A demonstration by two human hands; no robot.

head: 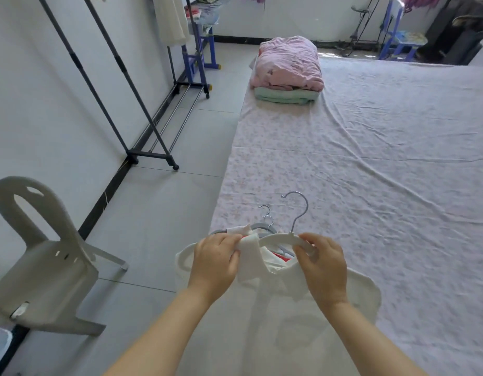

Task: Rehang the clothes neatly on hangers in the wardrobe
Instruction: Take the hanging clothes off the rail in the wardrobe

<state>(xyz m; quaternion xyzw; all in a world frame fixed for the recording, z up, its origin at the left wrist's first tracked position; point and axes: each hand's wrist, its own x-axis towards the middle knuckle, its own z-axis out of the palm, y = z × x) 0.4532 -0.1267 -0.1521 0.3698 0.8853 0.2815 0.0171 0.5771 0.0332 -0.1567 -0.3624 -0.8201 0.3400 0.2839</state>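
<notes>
A white garment (pixel 275 321) is held up at the near centre of the scene, over the near left edge of the bed (pixel 384 158), and is seen partly drawn onto a white hanger (pixel 275 238) whose silver hook (pixel 300 210) points away and upward. The cloth is plain and soft-looking, with rounded shoulder edges spread to left and right; a faint round print is made out on its front, too blurred to be read. A strip of red is glimpsed inside the neck opening. A fold of the cloth at the neck is pinched by the left hand (pixel 216 259), its fingers curled round the fabric. The hanger's arm just right of the hook is gripped by the right hand (pixel 324 267) between thumb and bent fingers. Just beyond the hands, grey hangers (pixel 263 227) are laid on the bed, which is covered by a pale flowered sheet. At the bed's far left a pink bundle (pixel 289 63) is stacked on folded green cloth (pixel 286 96). A dark metal rack (pixel 142 104) is stood along the left wall, with a white piece (pixel 171 20) hung at its far end, and a grey plastic chair (pixel 45 253) is placed at the near left.
</notes>
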